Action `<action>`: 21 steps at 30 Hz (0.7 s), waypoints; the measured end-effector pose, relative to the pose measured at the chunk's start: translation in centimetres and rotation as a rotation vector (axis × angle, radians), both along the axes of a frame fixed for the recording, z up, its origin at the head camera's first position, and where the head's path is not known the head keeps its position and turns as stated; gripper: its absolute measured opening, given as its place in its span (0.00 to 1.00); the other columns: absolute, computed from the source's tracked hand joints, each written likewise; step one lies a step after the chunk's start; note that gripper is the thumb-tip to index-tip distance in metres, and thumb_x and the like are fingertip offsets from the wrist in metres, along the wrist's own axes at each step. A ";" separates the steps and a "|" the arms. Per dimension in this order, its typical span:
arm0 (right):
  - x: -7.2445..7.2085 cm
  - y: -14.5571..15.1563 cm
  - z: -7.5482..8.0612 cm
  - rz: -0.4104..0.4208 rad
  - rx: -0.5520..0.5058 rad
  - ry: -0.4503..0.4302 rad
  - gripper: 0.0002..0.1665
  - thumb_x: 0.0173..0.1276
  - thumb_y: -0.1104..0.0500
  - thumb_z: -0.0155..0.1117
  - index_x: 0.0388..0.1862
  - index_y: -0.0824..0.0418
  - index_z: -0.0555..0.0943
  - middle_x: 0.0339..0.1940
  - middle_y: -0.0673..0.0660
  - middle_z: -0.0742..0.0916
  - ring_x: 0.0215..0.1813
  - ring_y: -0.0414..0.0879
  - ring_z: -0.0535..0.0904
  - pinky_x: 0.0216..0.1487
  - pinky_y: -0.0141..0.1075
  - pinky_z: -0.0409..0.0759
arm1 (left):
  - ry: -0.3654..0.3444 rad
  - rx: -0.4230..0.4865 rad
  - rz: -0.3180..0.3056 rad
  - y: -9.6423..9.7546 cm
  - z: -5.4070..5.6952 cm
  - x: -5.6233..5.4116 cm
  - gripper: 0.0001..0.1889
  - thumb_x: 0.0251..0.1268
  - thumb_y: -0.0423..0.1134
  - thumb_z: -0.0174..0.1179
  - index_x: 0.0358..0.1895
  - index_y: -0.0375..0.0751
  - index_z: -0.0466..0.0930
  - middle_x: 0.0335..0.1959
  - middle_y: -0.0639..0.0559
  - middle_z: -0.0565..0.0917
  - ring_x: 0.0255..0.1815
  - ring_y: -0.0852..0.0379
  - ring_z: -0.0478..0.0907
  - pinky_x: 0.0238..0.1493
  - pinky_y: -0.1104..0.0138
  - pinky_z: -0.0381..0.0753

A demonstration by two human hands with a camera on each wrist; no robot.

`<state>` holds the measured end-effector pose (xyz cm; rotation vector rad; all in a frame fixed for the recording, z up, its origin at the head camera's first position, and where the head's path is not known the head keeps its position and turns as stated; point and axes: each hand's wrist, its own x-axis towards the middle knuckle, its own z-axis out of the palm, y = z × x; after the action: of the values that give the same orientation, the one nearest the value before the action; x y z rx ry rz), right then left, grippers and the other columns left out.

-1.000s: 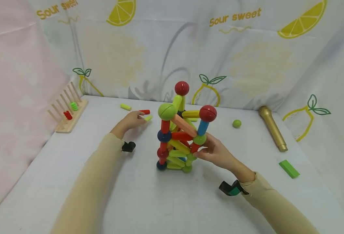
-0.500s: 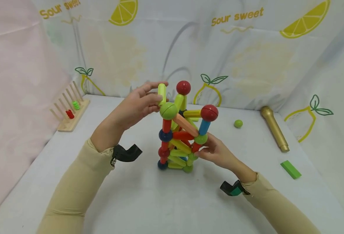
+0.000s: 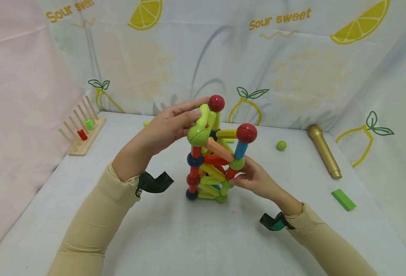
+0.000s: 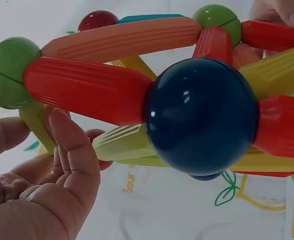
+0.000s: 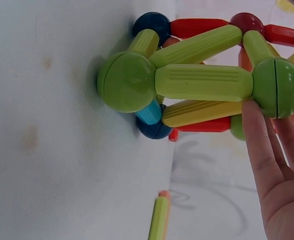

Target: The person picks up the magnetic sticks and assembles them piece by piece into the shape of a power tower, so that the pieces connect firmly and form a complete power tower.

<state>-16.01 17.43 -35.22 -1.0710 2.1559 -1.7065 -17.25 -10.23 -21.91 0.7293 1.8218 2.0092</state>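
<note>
A tall tower of magnetic balls and rods (image 3: 218, 159) stands upright on the white table, with red (image 3: 246, 133) and green balls at its top corners. My left hand (image 3: 163, 128) pinches a yellow-green rod (image 3: 203, 115) between thumb and fingers. One end of that rod meets the upper left green ball (image 3: 197, 135); the other leans toward the rear red ball (image 3: 217, 103). At the tower's right side, my right hand (image 3: 258, 182) holds a lower corner, thumb and fingers at a green ball (image 5: 277, 87). In the left wrist view a dark blue ball (image 4: 202, 115) fills the middle.
A wooden peg stand (image 3: 85, 134) with red and green beads is at the back left. To the right lie a loose green ball (image 3: 281, 145), a gold toy microphone (image 3: 324, 151) and a green block (image 3: 344, 199). A printed cloth (image 3: 175, 57) hangs behind the table.
My left hand picked up the yellow-green rod from the table, raised it to the upper left green ball, then tilted it toward the rear red ball. My right hand stayed at the tower.
</note>
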 end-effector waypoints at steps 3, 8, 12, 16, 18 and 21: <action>0.0 0.0 0.1 0.003 -0.006 0.003 0.34 0.60 0.74 0.60 0.64 0.68 0.60 0.51 0.56 0.76 0.47 0.49 0.78 0.47 0.38 0.79 | -0.007 -0.017 0.009 0.1 0.1 0.1 0.27 0.73 0.36 0.43 0.73 0.42 0.51 0.49 0.42 0.75 0.45 0.54 0.76 0.51 0.65 0.75; 0.0 0.0 0.1 0.003 -0.007 0.002 0.34 0.60 0.73 0.61 0.65 0.68 0.60 0.51 0.57 0.76 0.47 0.49 0.77 0.47 0.38 0.79 | -0.048 -0.036 0.038 0.4 0.1 -0.1 0.31 0.72 0.38 0.45 0.74 0.44 0.44 0.49 0.38 0.75 0.44 0.54 0.77 0.53 0.64 0.74; 0.0 0.0 0.1 0.003 -0.011 0.000 0.34 0.60 0.73 0.61 0.64 0.68 0.60 0.51 0.57 0.76 0.48 0.49 0.77 0.48 0.38 0.79 | -0.076 -0.032 0.059 0.9 0.1 -0.5 0.31 0.71 0.39 0.45 0.74 0.45 0.45 0.47 0.40 0.73 0.43 0.54 0.74 0.48 0.67 0.76; 0.0 0.0 -0.1 0.007 -0.014 0.002 0.33 0.61 0.74 0.60 0.64 0.68 0.61 0.52 0.55 0.76 0.48 0.49 0.77 0.48 0.38 0.78 | -0.072 -0.045 0.044 1.3 0.0 -1.5 0.28 0.71 0.40 0.43 0.72 0.43 0.52 0.42 0.41 0.74 0.38 0.54 0.74 0.38 0.68 0.77; 0.0 0.0 -0.2 0.010 -0.018 0.002 0.33 0.61 0.74 0.60 0.64 0.68 0.61 0.52 0.55 0.76 0.48 0.49 0.77 0.48 0.38 0.78 | -0.070 -0.055 0.019 1.3 -0.1 -2.0 0.27 0.70 0.41 0.43 0.71 0.41 0.54 0.39 0.42 0.75 0.34 0.54 0.75 0.35 0.68 0.78; 0.0 0.0 -0.2 0.012 -0.023 0.002 0.33 0.60 0.74 0.59 0.64 0.68 0.61 0.52 0.54 0.76 0.48 0.49 0.77 0.48 0.38 0.78 | -0.068 -0.058 -0.017 1.3 -0.2 -2.7 0.28 0.70 0.42 0.43 0.71 0.39 0.54 0.36 0.45 0.76 0.32 0.55 0.76 0.37 0.67 0.78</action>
<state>-15.99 17.44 -35.42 -1.0892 2.1316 -1.7294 -19.95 -8.95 -22.14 0.6493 1.8214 1.9376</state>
